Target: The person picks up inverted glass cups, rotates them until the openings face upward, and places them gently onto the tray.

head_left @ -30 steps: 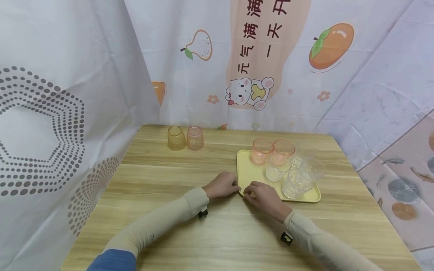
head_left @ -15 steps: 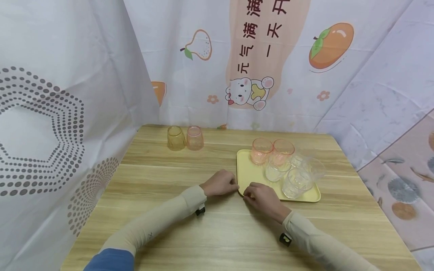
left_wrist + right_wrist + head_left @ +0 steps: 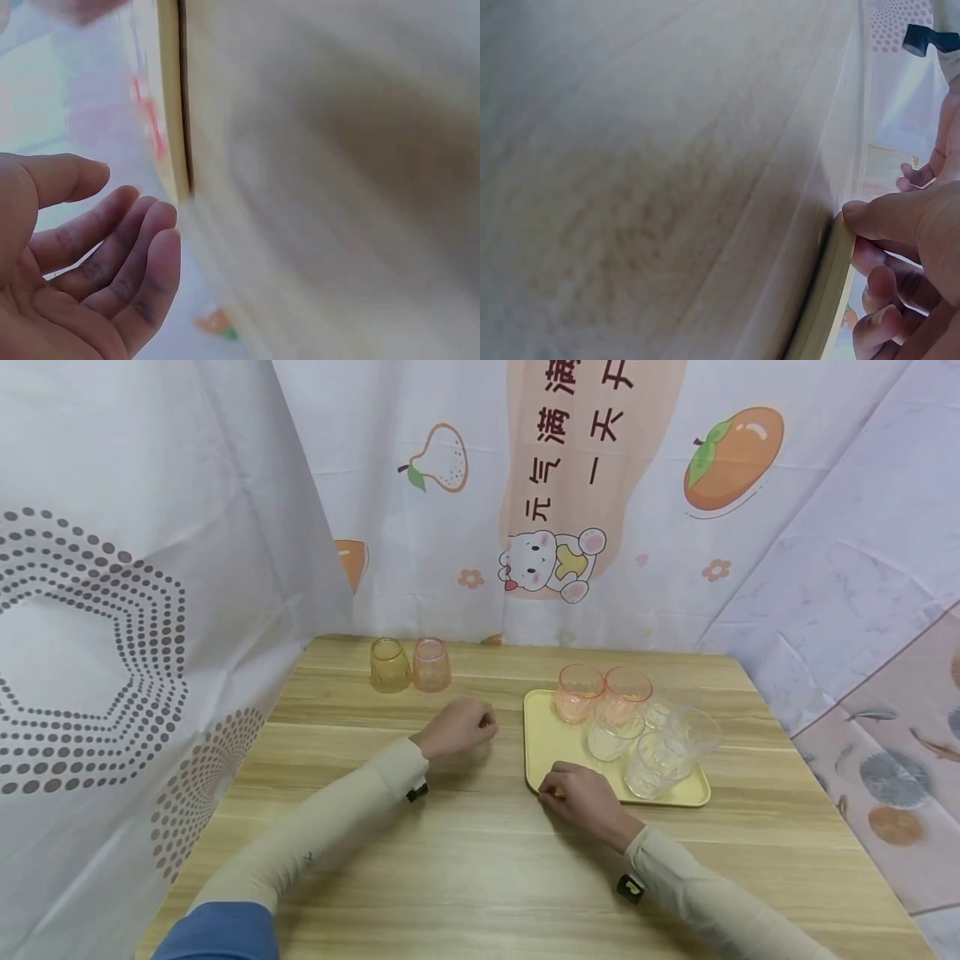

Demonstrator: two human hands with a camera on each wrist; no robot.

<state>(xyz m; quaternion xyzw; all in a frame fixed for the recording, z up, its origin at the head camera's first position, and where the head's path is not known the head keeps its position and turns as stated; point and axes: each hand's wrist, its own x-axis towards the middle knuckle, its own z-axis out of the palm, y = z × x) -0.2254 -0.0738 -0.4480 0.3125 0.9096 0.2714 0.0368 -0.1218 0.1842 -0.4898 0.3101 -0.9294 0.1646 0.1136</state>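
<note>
My right hand (image 3: 583,802) pinches the near left corner of a yellow tray (image 3: 551,747). Thumb and fingers hold the tray's rim (image 3: 831,300) in the right wrist view. My left hand (image 3: 459,727) hovers left of the tray, apart from it, with loosely curled fingers (image 3: 161,270) and nothing in them. On the tray stand two pink-rimmed glasses, one (image 3: 579,695) left of the other (image 3: 628,693), and several clear glasses (image 3: 654,768) crowded at the right. One clear glass (image 3: 696,732) leans over the right rim. The clear outlines overlap.
At the table's back left, an amber glass (image 3: 390,667) and a pink glass (image 3: 432,666) stand side by side, narrower at the top. A printed curtain (image 3: 420,568) hangs behind the wooden table (image 3: 465,877), with more cloth at both sides.
My left hand has come away from the tray's left corner and moved left and back. My right hand stays at the tray corner; tray and glasses look unmoved.
</note>
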